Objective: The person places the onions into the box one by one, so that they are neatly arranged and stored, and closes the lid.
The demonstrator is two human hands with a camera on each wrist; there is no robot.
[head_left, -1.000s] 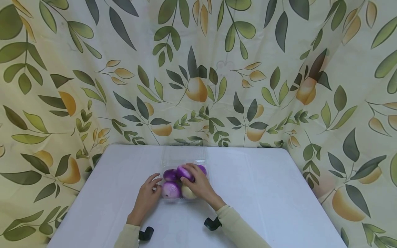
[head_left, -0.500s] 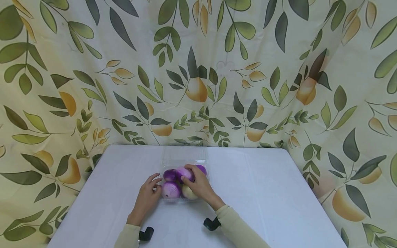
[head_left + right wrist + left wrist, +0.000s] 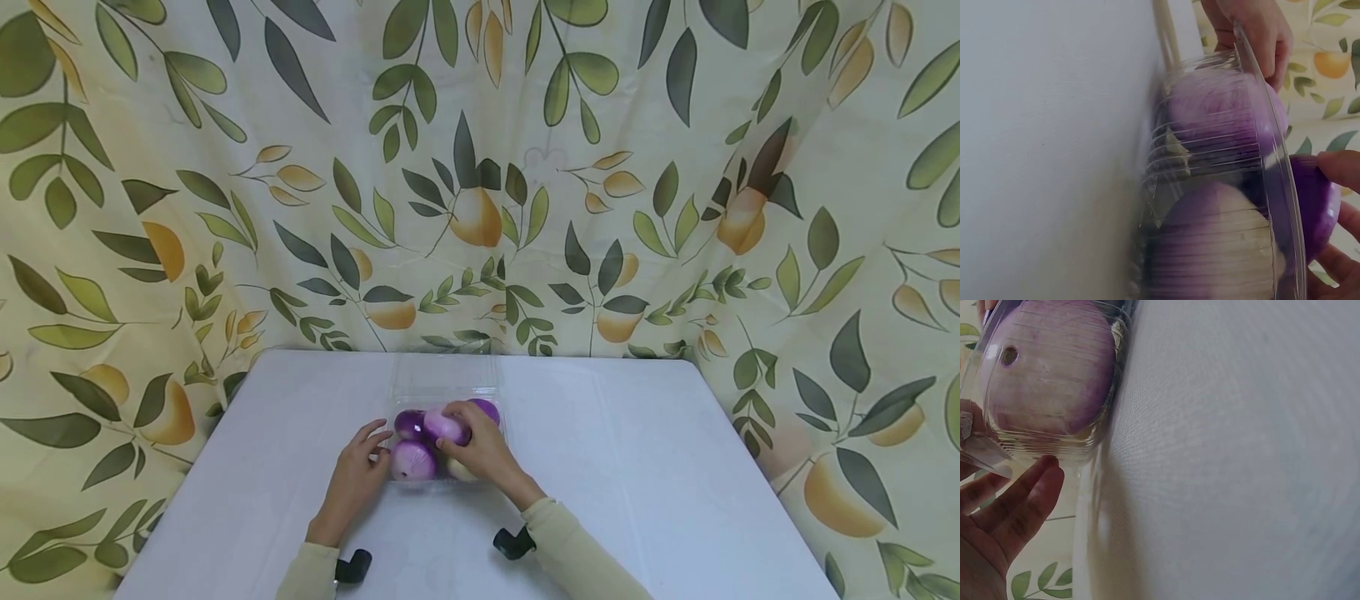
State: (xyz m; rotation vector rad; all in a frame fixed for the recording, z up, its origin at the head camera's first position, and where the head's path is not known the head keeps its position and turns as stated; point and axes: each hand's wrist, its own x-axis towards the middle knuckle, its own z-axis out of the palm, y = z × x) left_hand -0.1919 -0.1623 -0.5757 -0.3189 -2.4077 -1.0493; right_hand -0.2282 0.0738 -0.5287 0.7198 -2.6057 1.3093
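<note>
A clear plastic clamshell box [image 3: 450, 486] holds several purple onions. My right hand [image 3: 486, 448] grips one purple onion [image 3: 444, 427] above the others, thumb on the near side and fingers over the far side. In the right wrist view this onion [image 3: 1315, 209] stands out past the box rim. A dark purple onion [image 3: 408, 425] and a light purple onion [image 3: 413, 461] lie to the left. A pale onion [image 3: 458, 470] is partly hidden under my right hand. With loosely extended fingers, my left hand [image 3: 356, 471] touches the box's left side.
The hinged lid [image 3: 444, 375] lies folded back behind the box. White cloth covers the table [image 3: 615, 467]. A leaf-and-fruit patterned curtain [image 3: 480, 175] hangs along the back and sides. Another purple onion [image 3: 487, 409] sits at the box's back right.
The onion in my right hand has turned from its dark side to a paler one and shifted slightly left. The pale onion is more covered by that hand. My left hand stays put.
</note>
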